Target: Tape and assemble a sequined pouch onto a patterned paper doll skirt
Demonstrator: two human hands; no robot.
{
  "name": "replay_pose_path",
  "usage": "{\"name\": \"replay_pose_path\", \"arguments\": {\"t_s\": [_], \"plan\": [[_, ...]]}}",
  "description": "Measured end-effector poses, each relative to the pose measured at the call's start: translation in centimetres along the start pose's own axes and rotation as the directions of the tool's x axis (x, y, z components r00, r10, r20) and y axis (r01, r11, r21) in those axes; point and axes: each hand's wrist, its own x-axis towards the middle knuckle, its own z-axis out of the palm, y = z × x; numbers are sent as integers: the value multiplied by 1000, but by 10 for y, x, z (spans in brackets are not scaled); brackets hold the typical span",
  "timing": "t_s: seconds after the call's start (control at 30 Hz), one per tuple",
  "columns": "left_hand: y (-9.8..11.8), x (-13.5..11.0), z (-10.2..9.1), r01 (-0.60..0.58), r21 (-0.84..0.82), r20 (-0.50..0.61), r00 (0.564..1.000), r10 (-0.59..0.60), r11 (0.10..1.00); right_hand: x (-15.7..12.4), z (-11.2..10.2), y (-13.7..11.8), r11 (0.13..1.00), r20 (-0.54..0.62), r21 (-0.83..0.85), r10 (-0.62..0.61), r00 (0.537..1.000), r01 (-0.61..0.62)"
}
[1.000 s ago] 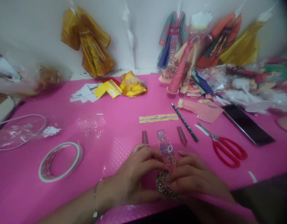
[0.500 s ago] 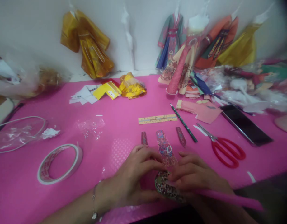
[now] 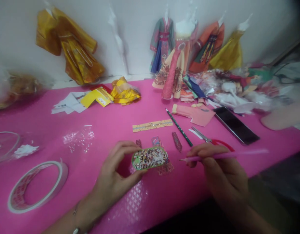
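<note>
Between thumb and fingers, my left hand (image 3: 115, 169) holds up a small oval box of beads (image 3: 150, 158), its many-coloured beads facing me. My right hand (image 3: 220, 172) grips a pink pen-like stick (image 3: 215, 156), its thin pointed tip turned left toward the box. Behind the box lies a patterned paper strip (image 3: 167, 166), partly covered by it. A small dark red strip (image 3: 176, 141) lies to the right of that, and another dark red piece (image 3: 138, 143) shows just above my left fingers. A yellow patterned band (image 3: 152, 125) lies farther back.
A roll of tape (image 3: 37, 187) stands at the left, near loose clear gems (image 3: 79, 139). Red-handled scissors (image 3: 213, 141), partly behind my right hand, a dark pencil (image 3: 179, 126) and a phone (image 3: 236, 125) lie on the right. Small paper dresses (image 3: 76, 52) lean on the back wall.
My left hand has lifted the bead box and tilted its beads into view. My right hand has moved right, away from the box, with the pink stick now pointing left. The view has shifted.
</note>
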Motion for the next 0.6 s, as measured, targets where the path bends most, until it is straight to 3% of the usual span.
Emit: {"name": "replay_pose_path", "arguments": {"t_s": [0.2, 0.37, 0.6], "plan": [[-2, 0, -2, 34, 24, -98, 995, -32, 999, 3, 4, 16, 971, 128, -149, 209, 970, -189], [-3, -1, -2, 32, 13, -102, 994, -30, 999, 3, 7, 22, 934, 173, -317, 229, 958, -166], [-5, -1, -1, 49, -15, -86, 995, -50, 999, 0, 8, 26, 907, 204, -401, 221, 954, -124]]}}
